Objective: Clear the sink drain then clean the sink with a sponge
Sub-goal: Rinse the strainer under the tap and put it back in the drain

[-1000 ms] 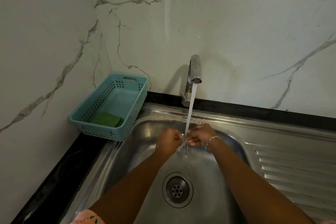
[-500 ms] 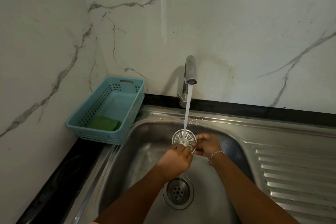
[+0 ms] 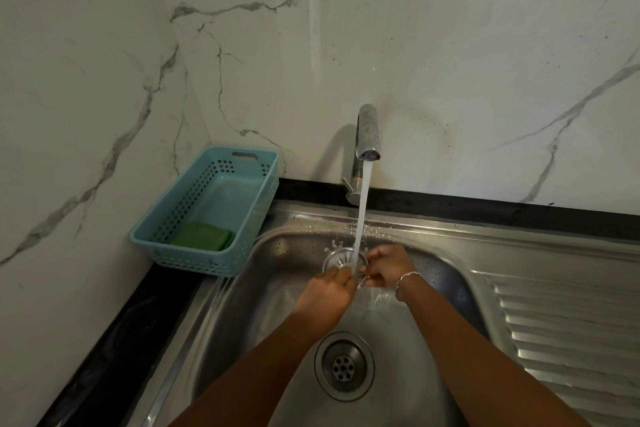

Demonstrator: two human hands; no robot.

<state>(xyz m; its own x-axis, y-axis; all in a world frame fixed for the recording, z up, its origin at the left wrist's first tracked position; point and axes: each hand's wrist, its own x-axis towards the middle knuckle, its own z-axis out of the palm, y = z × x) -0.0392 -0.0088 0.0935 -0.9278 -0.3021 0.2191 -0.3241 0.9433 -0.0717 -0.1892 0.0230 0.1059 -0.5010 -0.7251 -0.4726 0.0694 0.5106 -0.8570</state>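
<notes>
Presently listed: steel sink (image 3: 450, 239) with ribbed drainer at its right edge; drain (image 3: 344, 365) open in the basin floor. Blue basket (image 3: 166, 218) on the worktop's back-left corner, green sponge (image 3: 202, 236) inside. Tap (image 3: 367, 135) at the sink's back rim (running). Left hand (image 3: 325, 298) and right hand (image 3: 386, 267), fingers clamped on the round strainer (image 3: 337, 258), held tilted under the stream. Bracelet (image 3: 407, 278) on right wrist.

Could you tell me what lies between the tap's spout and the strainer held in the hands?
Only the stream of running water, falling from the tap onto the strainer; the head view shows it.
</notes>
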